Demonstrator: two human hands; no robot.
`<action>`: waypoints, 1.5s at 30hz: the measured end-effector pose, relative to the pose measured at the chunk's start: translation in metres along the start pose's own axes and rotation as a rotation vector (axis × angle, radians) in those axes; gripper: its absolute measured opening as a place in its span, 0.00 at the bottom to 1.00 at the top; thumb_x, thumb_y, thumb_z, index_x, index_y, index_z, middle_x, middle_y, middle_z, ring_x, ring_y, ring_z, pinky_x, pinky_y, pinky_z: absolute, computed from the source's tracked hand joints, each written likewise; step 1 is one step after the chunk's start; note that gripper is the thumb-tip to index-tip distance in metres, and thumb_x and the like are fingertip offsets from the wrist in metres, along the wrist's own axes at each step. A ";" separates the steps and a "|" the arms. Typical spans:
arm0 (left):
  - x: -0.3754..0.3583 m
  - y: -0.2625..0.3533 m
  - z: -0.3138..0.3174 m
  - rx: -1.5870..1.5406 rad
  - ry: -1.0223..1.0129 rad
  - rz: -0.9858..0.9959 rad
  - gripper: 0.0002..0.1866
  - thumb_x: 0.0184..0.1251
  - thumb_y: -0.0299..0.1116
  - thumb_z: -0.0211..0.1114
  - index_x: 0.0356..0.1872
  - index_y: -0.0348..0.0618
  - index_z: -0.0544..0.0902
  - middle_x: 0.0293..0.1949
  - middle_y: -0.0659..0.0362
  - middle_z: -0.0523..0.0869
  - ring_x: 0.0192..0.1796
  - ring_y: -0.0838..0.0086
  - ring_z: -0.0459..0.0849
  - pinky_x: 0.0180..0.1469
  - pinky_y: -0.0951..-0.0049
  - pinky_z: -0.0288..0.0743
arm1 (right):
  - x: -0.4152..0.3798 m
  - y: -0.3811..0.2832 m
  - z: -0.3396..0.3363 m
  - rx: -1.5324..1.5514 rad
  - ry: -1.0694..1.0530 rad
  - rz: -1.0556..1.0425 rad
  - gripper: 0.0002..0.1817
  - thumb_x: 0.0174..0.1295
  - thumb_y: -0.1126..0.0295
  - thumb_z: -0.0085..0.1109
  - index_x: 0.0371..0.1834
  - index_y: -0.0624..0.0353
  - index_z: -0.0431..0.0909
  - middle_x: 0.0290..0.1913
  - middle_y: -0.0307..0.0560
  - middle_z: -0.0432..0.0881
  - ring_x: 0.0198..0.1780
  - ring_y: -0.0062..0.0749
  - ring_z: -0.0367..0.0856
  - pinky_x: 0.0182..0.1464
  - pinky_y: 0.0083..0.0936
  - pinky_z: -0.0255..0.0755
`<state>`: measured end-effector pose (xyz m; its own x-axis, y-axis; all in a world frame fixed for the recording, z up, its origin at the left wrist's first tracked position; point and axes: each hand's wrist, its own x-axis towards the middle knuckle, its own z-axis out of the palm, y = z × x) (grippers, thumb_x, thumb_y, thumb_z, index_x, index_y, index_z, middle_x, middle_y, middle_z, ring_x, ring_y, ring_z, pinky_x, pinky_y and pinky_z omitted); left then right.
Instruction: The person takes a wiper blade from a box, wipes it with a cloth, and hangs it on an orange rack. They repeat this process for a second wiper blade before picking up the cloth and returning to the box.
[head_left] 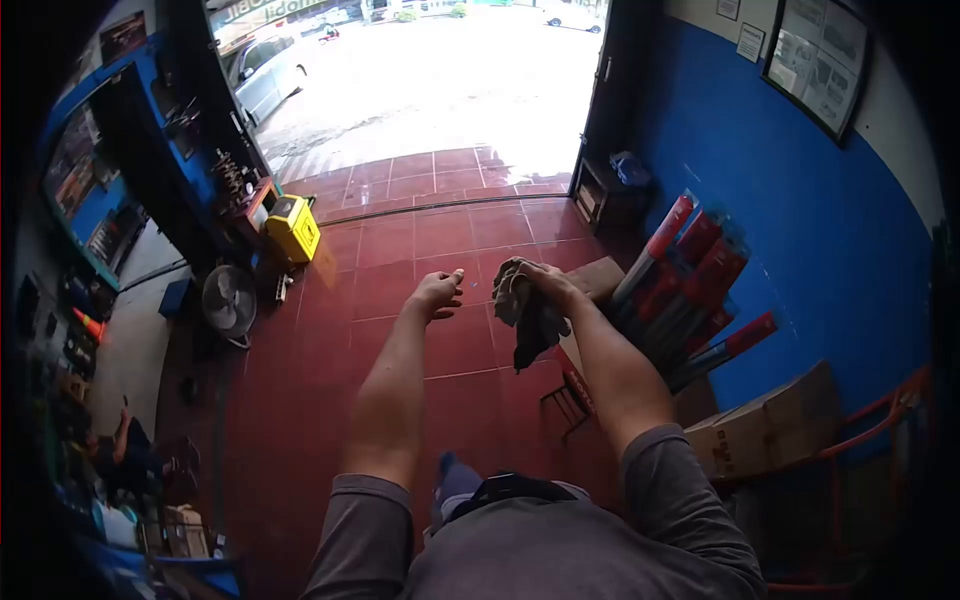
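My right hand (549, 281) is closed around a crumpled grey-brown rag (534, 325), whose darker end hangs down over the red floor. To the left of it, my left hand (437, 296) is held out in front of me, empty, with the fingers loosely bent and the thumb apart. A gap separates this hand from the rag. Both forearms stretch forward at about the same height.
Red-capped rolls or tubes (690, 260) stand against the blue wall at right, with a cardboard box (775, 425) nearer. On the left are a fan (229, 302) and a yellow bin (293, 230). A person (125, 450) sits at lower left. Ahead, a wide doorway opens outside.
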<state>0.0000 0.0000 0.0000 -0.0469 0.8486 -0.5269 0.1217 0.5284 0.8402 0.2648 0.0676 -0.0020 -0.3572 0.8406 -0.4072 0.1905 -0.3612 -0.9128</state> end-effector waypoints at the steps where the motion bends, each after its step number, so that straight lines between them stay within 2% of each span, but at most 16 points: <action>1: 0.005 0.002 0.005 0.027 -0.023 -0.010 0.31 0.75 0.59 0.59 0.67 0.47 0.74 0.62 0.54 0.82 0.59 0.61 0.84 0.60 0.51 0.78 | 0.004 0.012 -0.005 0.002 0.043 -0.013 0.30 0.66 0.48 0.65 0.63 0.58 0.79 0.51 0.46 0.86 0.48 0.33 0.85 0.54 0.34 0.79; 7: 0.141 0.107 -0.018 0.205 -0.250 0.091 0.32 0.75 0.60 0.60 0.66 0.46 0.74 0.62 0.54 0.81 0.59 0.62 0.83 0.59 0.54 0.77 | 0.095 -0.033 -0.031 0.074 0.323 -0.074 0.28 0.66 0.46 0.64 0.57 0.58 0.83 0.47 0.44 0.87 0.43 0.30 0.85 0.49 0.32 0.80; 9: 0.164 0.110 -0.022 0.260 -0.341 0.053 0.32 0.74 0.60 0.60 0.66 0.46 0.73 0.62 0.53 0.81 0.59 0.62 0.83 0.59 0.54 0.77 | 0.104 -0.013 -0.028 0.273 0.335 -0.095 0.33 0.66 0.45 0.64 0.62 0.62 0.82 0.54 0.46 0.86 0.53 0.32 0.83 0.58 0.31 0.75; 13: 0.221 0.130 -0.007 0.399 -0.467 0.040 0.31 0.73 0.60 0.61 0.65 0.47 0.75 0.62 0.53 0.81 0.59 0.63 0.83 0.59 0.54 0.78 | 0.100 0.004 -0.036 0.412 0.516 -0.103 0.37 0.64 0.42 0.65 0.64 0.63 0.80 0.57 0.48 0.84 0.54 0.32 0.82 0.59 0.32 0.74; 24: 0.234 0.143 0.161 0.710 -0.857 0.155 0.35 0.72 0.60 0.63 0.68 0.45 0.73 0.61 0.54 0.83 0.56 0.65 0.85 0.58 0.55 0.79 | -0.041 0.048 -0.081 0.535 1.085 -0.103 0.33 0.58 0.41 0.66 0.53 0.60 0.86 0.50 0.40 0.86 0.51 0.28 0.81 0.57 0.27 0.72; 27: 0.233 0.124 0.211 0.736 -0.884 0.255 0.29 0.75 0.56 0.60 0.61 0.41 0.79 0.50 0.54 0.87 0.48 0.67 0.87 0.50 0.59 0.81 | -0.084 0.073 -0.092 0.531 1.180 -0.116 0.31 0.57 0.43 0.68 0.55 0.55 0.84 0.51 0.40 0.83 0.52 0.27 0.80 0.58 0.26 0.71; 29: 0.257 0.095 0.251 0.903 -1.075 0.744 0.28 0.75 0.53 0.60 0.61 0.38 0.78 0.45 0.49 0.88 0.45 0.62 0.89 0.46 0.59 0.82 | -0.108 0.078 -0.089 0.505 1.298 -0.095 0.29 0.57 0.45 0.68 0.52 0.57 0.86 0.48 0.40 0.84 0.48 0.26 0.80 0.56 0.24 0.72; 30: 0.196 0.120 0.247 0.768 -0.989 0.320 0.22 0.73 0.44 0.59 0.57 0.36 0.79 0.44 0.42 0.87 0.46 0.53 0.89 0.48 0.55 0.83 | -0.124 0.064 -0.076 0.493 1.388 -0.081 0.27 0.57 0.47 0.68 0.49 0.57 0.86 0.45 0.39 0.85 0.46 0.25 0.81 0.53 0.24 0.73; 31: 0.201 0.115 0.263 0.776 -1.000 0.326 0.22 0.73 0.44 0.59 0.57 0.36 0.79 0.44 0.42 0.87 0.46 0.53 0.89 0.48 0.55 0.83 | -0.135 0.055 -0.072 0.483 1.476 -0.072 0.25 0.57 0.48 0.68 0.46 0.58 0.87 0.42 0.39 0.85 0.43 0.24 0.81 0.51 0.23 0.74; 34: 0.222 0.093 0.312 0.824 -1.011 0.569 0.20 0.72 0.41 0.58 0.55 0.36 0.79 0.42 0.41 0.87 0.46 0.48 0.89 0.47 0.52 0.83 | -0.151 0.093 -0.100 0.576 1.364 -0.096 0.31 0.56 0.48 0.70 0.58 0.58 0.83 0.51 0.42 0.83 0.53 0.30 0.80 0.59 0.29 0.72; 36: 0.240 0.083 0.342 0.976 -1.084 1.020 0.20 0.73 0.42 0.59 0.55 0.37 0.80 0.42 0.42 0.88 0.45 0.50 0.89 0.47 0.53 0.83 | -0.159 0.118 -0.116 0.559 1.340 -0.095 0.33 0.56 0.47 0.69 0.59 0.58 0.82 0.52 0.43 0.83 0.53 0.30 0.80 0.59 0.29 0.72; 39: 0.338 0.018 0.427 0.803 -1.169 1.234 0.21 0.72 0.42 0.62 0.57 0.38 0.79 0.44 0.41 0.87 0.48 0.53 0.89 0.47 0.54 0.82 | -0.168 0.111 -0.122 0.568 1.282 -0.113 0.35 0.57 0.46 0.68 0.62 0.58 0.80 0.55 0.45 0.82 0.55 0.31 0.80 0.61 0.29 0.71; 40: 0.293 0.032 0.406 0.803 -1.167 1.242 0.21 0.72 0.42 0.62 0.57 0.38 0.79 0.44 0.41 0.87 0.48 0.53 0.89 0.47 0.54 0.82 | -0.169 0.108 -0.121 0.599 1.251 -0.124 0.35 0.57 0.45 0.66 0.63 0.58 0.80 0.57 0.46 0.81 0.57 0.32 0.79 0.62 0.29 0.70; 42: 0.198 0.102 0.377 0.440 -1.002 0.803 0.22 0.66 0.40 0.67 0.57 0.39 0.78 0.48 0.42 0.87 0.52 0.51 0.88 0.52 0.52 0.81 | -0.161 0.119 -0.132 0.533 1.355 -0.114 0.29 0.59 0.48 0.66 0.55 0.60 0.83 0.50 0.44 0.84 0.51 0.28 0.81 0.56 0.28 0.73; 44: 0.153 0.133 0.376 0.396 -0.825 0.932 0.25 0.63 0.40 0.69 0.58 0.39 0.77 0.49 0.44 0.87 0.54 0.51 0.87 0.53 0.52 0.81 | -0.163 0.124 -0.140 0.470 1.453 -0.092 0.23 0.61 0.51 0.65 0.47 0.61 0.86 0.42 0.42 0.86 0.44 0.25 0.83 0.50 0.26 0.75; 45: 0.144 0.142 0.380 0.355 -0.642 1.048 0.28 0.60 0.39 0.72 0.60 0.40 0.76 0.50 0.45 0.87 0.56 0.50 0.86 0.55 0.52 0.80 | -0.170 0.116 -0.141 0.487 1.365 -0.048 0.30 0.59 0.47 0.65 0.57 0.59 0.81 0.53 0.45 0.82 0.54 0.30 0.79 0.59 0.28 0.70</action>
<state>0.3876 0.1875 -0.0051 0.7048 0.6368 0.3128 0.0716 -0.5025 0.8616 0.4763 -0.0602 -0.0346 0.8316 0.4771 -0.2843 -0.2197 -0.1875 -0.9574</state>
